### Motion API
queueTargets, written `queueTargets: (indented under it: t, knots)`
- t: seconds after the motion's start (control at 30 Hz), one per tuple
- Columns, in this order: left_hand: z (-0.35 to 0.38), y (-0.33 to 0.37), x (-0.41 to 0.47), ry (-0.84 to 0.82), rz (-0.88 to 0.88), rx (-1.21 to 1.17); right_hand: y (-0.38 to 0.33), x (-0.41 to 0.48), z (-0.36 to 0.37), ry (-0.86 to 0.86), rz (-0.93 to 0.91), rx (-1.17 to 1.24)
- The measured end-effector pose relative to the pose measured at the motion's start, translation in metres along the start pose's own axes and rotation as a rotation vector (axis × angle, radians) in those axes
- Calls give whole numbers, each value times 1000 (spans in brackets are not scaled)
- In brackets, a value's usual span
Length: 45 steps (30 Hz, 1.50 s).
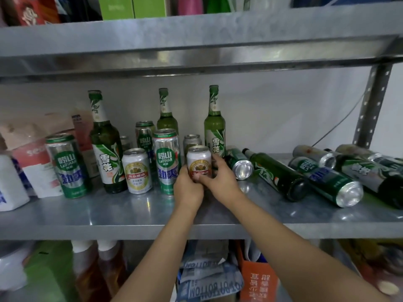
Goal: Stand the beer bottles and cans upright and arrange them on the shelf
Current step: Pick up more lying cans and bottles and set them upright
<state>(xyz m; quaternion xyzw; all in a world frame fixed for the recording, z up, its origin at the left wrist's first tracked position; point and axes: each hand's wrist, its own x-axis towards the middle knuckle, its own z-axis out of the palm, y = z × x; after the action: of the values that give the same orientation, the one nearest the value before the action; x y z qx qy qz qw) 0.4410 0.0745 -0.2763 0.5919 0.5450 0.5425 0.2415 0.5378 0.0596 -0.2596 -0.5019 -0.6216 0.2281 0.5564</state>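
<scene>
Both hands wrap one short silver and red beer can [198,161], upright on the metal shelf [122,212]: my left hand [189,186] grips its lower left, my right hand [220,175] its right side. To its left stand a tall green can [166,160], a short silver can [136,171], a green bottle [106,147] and another tall can [65,165]. Two green bottles [214,125] stand behind. To the right, a can [238,163], a dark bottle [277,173], a long can [327,180] and several more lie on their sides.
White and red packets [32,168] crowd the shelf's left end. A perforated steel post [370,110] rises at the right, with a cable on the wall behind. The shelf above [196,40] hangs low over the bottle tops. Bags and bottles fill the shelf below.
</scene>
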Motion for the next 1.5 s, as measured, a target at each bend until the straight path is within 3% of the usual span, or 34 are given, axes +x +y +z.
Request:
queueTargets:
  t: [0.37,0.63,0.8,1.0,1.17,1.3,1.5]
  knots:
    - [-2,4,-4,-95,-22,-78,2,2,1,38,8,-1]
    - [-5,21,-32,-78,-19,52,-6,-7,-5,-8,0,-17]
    - [-1,38,-84,-103,-17,-141,-27,-9,-45,49,-17,-147]
    - [47,71,-100,-381,-106,-312,-51,22,-141,167,54,-548]
    - [84,93,-75,-455,-259,-349,-37,23,-171,-31,335,-894]
    - [112,76,-57,-431,-313,-314,-21,23,-158,-172,393,-960]
    - [118,61,-53,-528,-272,-420,2,25,-142,-110,429,-987]
